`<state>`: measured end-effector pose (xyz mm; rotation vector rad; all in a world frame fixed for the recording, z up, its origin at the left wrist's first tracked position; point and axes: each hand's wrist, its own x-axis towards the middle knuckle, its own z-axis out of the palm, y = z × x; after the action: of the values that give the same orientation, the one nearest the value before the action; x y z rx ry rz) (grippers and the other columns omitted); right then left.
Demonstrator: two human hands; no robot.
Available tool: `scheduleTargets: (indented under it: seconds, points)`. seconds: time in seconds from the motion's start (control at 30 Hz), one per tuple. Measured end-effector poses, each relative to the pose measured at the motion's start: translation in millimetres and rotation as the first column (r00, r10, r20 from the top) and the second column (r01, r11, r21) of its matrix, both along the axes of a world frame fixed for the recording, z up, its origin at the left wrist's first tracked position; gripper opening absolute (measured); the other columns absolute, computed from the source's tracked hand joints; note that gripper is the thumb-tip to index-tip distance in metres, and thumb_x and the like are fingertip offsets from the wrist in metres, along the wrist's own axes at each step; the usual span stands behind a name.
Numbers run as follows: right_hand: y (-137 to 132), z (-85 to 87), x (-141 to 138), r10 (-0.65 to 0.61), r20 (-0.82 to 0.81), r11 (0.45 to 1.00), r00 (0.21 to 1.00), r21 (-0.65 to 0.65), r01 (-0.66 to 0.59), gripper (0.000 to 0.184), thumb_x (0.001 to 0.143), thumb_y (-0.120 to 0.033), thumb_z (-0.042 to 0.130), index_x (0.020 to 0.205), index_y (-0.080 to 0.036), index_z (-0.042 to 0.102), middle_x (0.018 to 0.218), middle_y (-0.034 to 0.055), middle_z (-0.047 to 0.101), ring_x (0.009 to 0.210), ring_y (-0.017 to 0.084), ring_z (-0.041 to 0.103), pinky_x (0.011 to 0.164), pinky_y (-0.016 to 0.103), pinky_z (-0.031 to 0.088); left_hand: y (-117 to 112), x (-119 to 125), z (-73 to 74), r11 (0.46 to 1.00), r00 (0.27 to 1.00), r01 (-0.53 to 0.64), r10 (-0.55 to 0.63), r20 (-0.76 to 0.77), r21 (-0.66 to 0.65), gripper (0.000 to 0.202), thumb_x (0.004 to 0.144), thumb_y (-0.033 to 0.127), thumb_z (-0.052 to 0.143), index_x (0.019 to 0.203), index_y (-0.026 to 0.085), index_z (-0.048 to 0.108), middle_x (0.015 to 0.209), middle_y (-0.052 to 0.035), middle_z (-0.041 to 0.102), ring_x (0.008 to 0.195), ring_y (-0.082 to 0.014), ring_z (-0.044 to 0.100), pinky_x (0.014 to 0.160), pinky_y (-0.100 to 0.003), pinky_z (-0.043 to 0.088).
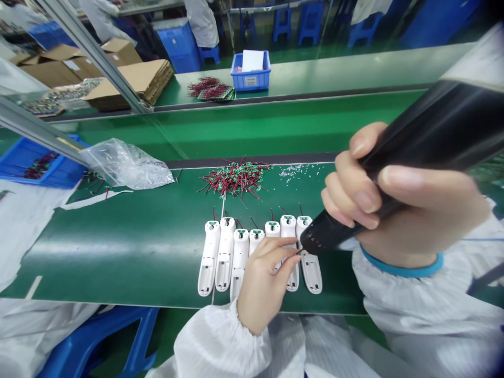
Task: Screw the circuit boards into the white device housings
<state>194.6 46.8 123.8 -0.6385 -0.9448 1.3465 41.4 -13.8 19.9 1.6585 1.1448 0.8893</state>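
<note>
My right hand [417,205] is wrapped round a thick black electric screwdriver [334,231], which slants down to the left. At its lower end, my left hand [265,281] pinches the thin screwdriver bit [300,251] between thumb and fingers. Below and around them lies a row of several white plastic housings [312,273], each with an open recess at the near end. Small green circuit boards [288,218] with dark red wires sit at the far ends of the housings. My left hand and the screwdriver hide parts of the housings on the right.
Beyond the row lie a heap of red-wired boards [238,178] and scattered tiny screws [295,171]. A clear plastic bag [129,163] and a blue bin [59,170] are at left. Behind, a raised ledge carries flattened cardboard [129,81] and a blue box [251,79]. A metal post [94,52] slants across.
</note>
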Motion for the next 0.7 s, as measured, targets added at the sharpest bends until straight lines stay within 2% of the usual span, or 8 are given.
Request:
scheduleTargets:
  seconds: [0.13, 0.3, 0.4, 0.53, 0.6, 0.7]
  points:
    - [1, 4.6, -2, -0.033, 0.023, 0.999, 0.999, -0.010, 0.033, 0.022, 0.059, -0.028, 0.082, 0.068, -0.022, 0.063, 0.038, -0.0074, 0.046, 0.026, 0.008, 0.034, 0.026, 0.027, 0.023, 3, 2, -1.3, 0.999, 0.995, -0.047, 0.047, 0.086, -0.003, 0.011, 0.086, 0.013, 0.065, 0.083, 0.018, 0.074, 0.102, -0.0060, 0.073, 0.099, -0.0194, 0.063, 0.091, -0.034, 0.048]
    - [2, 6.4, 3, -0.064, 0.030, 0.998, 0.997, -0.020, 0.065, 0.021, 0.061, -0.029, 0.081, 0.068, -0.022, 0.063, 0.039, -0.0075, 0.043, 0.026, 0.007, 0.031, 0.025, 0.028, 0.022, 7, 3, -1.3, 0.981, 0.951, -0.055, 0.108, 0.289, -0.186, 0.010, 0.080, 0.013, 0.071, 0.078, 0.021, 0.077, 0.093, -0.0032, 0.077, 0.091, -0.0181, 0.067, 0.088, -0.032, 0.052]
    - [4, 4.6, 10, -0.050, 0.062, 0.999, 0.997, -0.001, 0.050, 0.022, 0.059, -0.031, 0.082, 0.072, -0.025, 0.066, 0.042, -0.0072, 0.044, 0.027, 0.007, 0.029, 0.026, 0.031, 0.023, 8, 2, 2.1, 0.948, 0.923, -0.017, 0.137, 0.360, -0.317, 0.011, 0.078, 0.013, 0.071, 0.080, 0.022, 0.079, 0.090, -0.0029, 0.078, 0.092, -0.0187, 0.069, 0.088, -0.032, 0.054]
    - [8, 3.5, 12, -0.041, 0.085, 0.999, 0.996, 0.016, 0.040, 0.022, 0.060, -0.034, 0.081, 0.074, -0.026, 0.065, 0.043, -0.0061, 0.043, 0.027, 0.009, 0.029, 0.028, 0.035, 0.022, 11, -1, 3.5, 0.876, 0.888, 0.076, 0.158, 0.433, -0.476, 0.005, 0.076, 0.017, 0.074, 0.073, 0.018, 0.077, 0.085, -0.0048, 0.078, 0.089, -0.0221, 0.072, 0.087, -0.036, 0.056]
    - [10, 2.4, 8, -0.050, 0.105, 0.999, 0.993, 0.007, 0.050, 0.021, 0.062, -0.032, 0.080, 0.073, -0.026, 0.063, 0.043, -0.0060, 0.041, 0.028, 0.010, 0.030, 0.029, 0.035, 0.023, 11, -1, 1.0, 0.873, 0.896, 0.078, 0.151, 0.418, -0.482, 0.006, 0.075, 0.021, 0.075, 0.079, 0.017, 0.077, 0.091, -0.0070, 0.078, 0.092, -0.0245, 0.072, 0.090, -0.040, 0.056]
    - [15, -6.5, -3, -0.141, 0.150, 0.988, 0.979, 0.080, 0.130, 0.017, 0.067, -0.030, 0.076, 0.074, -0.026, 0.061, 0.046, -0.0056, 0.043, 0.032, 0.011, 0.035, 0.032, 0.033, 0.028, 9, -1, -3.6, 0.943, 0.967, -0.068, 0.142, 0.209, -0.327, 0.038, 0.072, 0.025, 0.079, 0.109, 0.017, 0.071, 0.119, -0.0106, 0.070, 0.115, -0.0284, 0.062, 0.105, -0.048, 0.046]
